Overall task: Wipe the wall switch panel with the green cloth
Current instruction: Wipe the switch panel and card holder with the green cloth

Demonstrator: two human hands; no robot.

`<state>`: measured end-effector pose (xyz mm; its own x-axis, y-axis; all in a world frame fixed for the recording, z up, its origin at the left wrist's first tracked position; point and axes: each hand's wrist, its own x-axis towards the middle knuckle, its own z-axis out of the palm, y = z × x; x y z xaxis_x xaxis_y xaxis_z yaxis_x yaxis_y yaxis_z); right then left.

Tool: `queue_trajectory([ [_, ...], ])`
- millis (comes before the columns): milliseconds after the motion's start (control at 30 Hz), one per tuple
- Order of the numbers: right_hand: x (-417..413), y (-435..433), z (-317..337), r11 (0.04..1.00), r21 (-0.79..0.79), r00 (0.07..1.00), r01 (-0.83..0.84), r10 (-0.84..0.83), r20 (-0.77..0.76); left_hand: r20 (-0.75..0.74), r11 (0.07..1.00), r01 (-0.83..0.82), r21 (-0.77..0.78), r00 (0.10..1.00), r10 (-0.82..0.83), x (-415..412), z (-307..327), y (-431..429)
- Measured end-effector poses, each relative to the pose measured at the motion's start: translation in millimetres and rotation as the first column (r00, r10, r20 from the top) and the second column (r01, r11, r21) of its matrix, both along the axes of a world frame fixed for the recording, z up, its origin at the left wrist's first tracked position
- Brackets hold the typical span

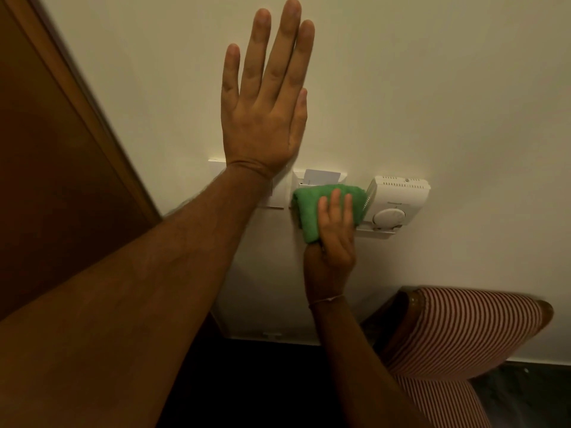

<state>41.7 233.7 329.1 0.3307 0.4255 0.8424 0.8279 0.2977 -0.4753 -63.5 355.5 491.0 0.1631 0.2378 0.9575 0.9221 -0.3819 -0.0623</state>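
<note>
Wiping underway: green cloth (324,208) pressed on switch panel (319,177) by right hand (333,236), grip pinching it; left hand (265,97) spread flat on wall (432,88); remainder unclear.

This looks like a hotel room. A key card (322,174) sits in a wall slot (near a dial box (397,201)). A striped chair (463,332) stands close by.

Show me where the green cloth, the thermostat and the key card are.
green cloth (312,208): head view, on the folded left part, beside the fingers.
thermostat (401,194): head view, on the white front face above the dial.
key card (323,174): head view, on the part showing above the cloth.
</note>
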Motion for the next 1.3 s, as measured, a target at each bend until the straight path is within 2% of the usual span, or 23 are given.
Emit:
queue_trajectory([
  [167, -44, 15, 8, 0.989, -0.02, 0.981, -0.144, 0.146, 0.126, 0.0, 0.999, 0.028, 0.02, 1.0, -0.028, 3, -3, 9],
  [333, -17, 5, 8, 0.992, -0.057, 0.968, -0.114, 0.123, 0.217, 0.012, 0.997, 0.078, -0.009, 0.997, -0.078, 3, -5, 9],
  [500, 15, -7, -5, 1.0, -0.02, 1.0, 0.009, -0.01, -0.013, 0.012, 0.999, 0.047, -0.005, 0.999, -0.047, 3, -4, 3],
  [600, -7, -3, -1, 1.0, -0.011, 0.996, -0.011, 0.01, -0.092, 0.019, 0.998, 0.051, 0.035, 0.998, -0.052, 4, -7, 7],
  [733, -37, 11, 6, 0.993, -0.003, 0.99, -0.117, 0.117, 0.078, 0.038, 0.993, 0.109, 0.047, 0.993, -0.111, 7, -14, 25],
  [900, -12, 11, 4, 0.99, -0.036, 0.959, -0.136, 0.141, 0.247, 0.081, 0.984, 0.17, 0.06, 0.981, -0.175, 9, -19, 34],
  [967, 1, 5, -1, 0.994, -0.032, 0.971, -0.104, 0.109, 0.212, 0.053, 0.989, 0.142, 0.044, 0.988, -0.144, 6, -16, 31],
  [1200, 18, -2, -14, 1.0, -0.008, 0.998, -0.026, 0.025, -0.061, 0.009, 0.999, 0.036, 0.023, 0.999, -0.036, 2, -6, 9],
  [1300, 0, 4, -9, 0.997, 0.044, 0.996, -0.065, 0.067, -0.059, -0.001, 1.0, 0.019, 0.02, 1.0, -0.019, 2, -4, 7],
])
